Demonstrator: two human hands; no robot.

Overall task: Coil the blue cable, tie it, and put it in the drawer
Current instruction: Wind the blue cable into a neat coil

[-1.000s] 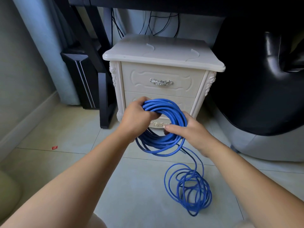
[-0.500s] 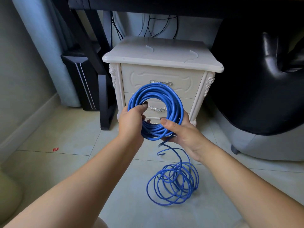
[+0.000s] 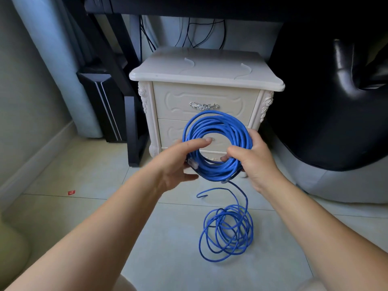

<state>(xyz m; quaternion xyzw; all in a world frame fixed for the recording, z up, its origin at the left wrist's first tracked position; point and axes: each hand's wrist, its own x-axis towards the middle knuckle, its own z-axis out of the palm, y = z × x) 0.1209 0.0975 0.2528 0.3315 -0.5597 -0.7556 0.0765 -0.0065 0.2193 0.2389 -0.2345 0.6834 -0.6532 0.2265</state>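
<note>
Item: blue cable [image 3: 218, 143], part coiled. A round bundle of many turns is held upright in mid-air, at the centre of the view, in front of the nightstand [image 3: 205, 72]. From the bundle's 6 o'clock edge one strand drops to the tiled floor [image 3: 84, 206] and joins a loose heap of loops [image 3: 226, 234] lying at 6 o'clock from the bundle, well apart from it. A clear plug [image 3: 194, 164] shows at the bundle's 8 o'clock edge, against the left palm.

Hands:
- Left hand [image 3: 176, 162]: holds the bundle at its 8 o'clock arc, forefinger stretched straight across the front, thumb beneath; the other fingers are hidden behind the turns.
- Right hand [image 3: 252, 160]: grips the bundle at its 4 o'clock arc, thumb curled over the front, fingertips showing through the middle opening.

Furniture:
- Nightstand, cream, carved corner posts, bare top. Upper drawer [image 3: 180, 101] closed, with a silver ornate handle [image 3: 204, 106]. Lower drawer [image 3: 170, 131] closed, largely covered by the bundle.
- Black desk [image 3: 189, 7] frame at 12 o'clock, thin dark wires [image 3: 189, 32] hanging behind the nightstand.
- Black computer tower [image 3: 100, 101] at 10 o'clock, just beside a desk leg.
- Black glossy seat [image 3: 325, 101] at 2 o'clock, on a grey base.

Sundries: small red scrap [image 3: 71, 192] on the floor at 8 o'clock.
</note>
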